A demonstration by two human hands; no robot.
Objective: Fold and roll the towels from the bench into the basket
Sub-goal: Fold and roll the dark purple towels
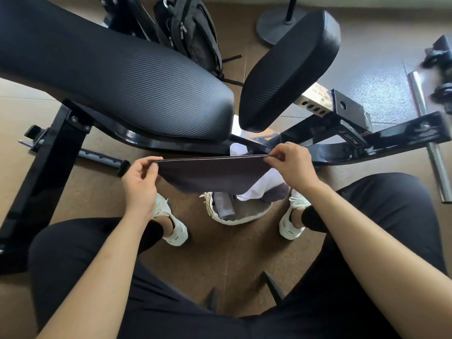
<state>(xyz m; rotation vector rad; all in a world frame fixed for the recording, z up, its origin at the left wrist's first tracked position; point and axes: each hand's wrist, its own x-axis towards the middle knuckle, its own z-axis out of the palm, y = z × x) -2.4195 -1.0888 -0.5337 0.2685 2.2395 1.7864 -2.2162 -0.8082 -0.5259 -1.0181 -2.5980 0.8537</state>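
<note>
While the person sits facing the bench (137, 89), both hands hold one dark grey towel (210, 173) stretched in the air betw. them, above the floor (215, 260). L hand (139, 178): thumb and fingers pinch the towel's left top corner; R hand (289, 162): fingertips pinch the right top corner. Top edge runs taut and approx. level from hand to hand and shows two layers, i.e. the towel is doubled over; the rest hangs in a shallow curve. Below and just behind it, a pale woven basket (241, 216) stands on the floor betw. the two white shoes (171, 223), w/ a grey rolled towel (226, 204) inside at left. A white cloth (259, 185) and another dark cloth (276, 193) drape over the basket's right rim; more white cloth shows above the held towel, near the bench frame (342, 145). Bench pads are bare, long pad at left, short seat pad (291, 69) at right. A black backpack (190, 30) lies on the floor beyond the bench. Black trousers fill the near foreground.
</note>
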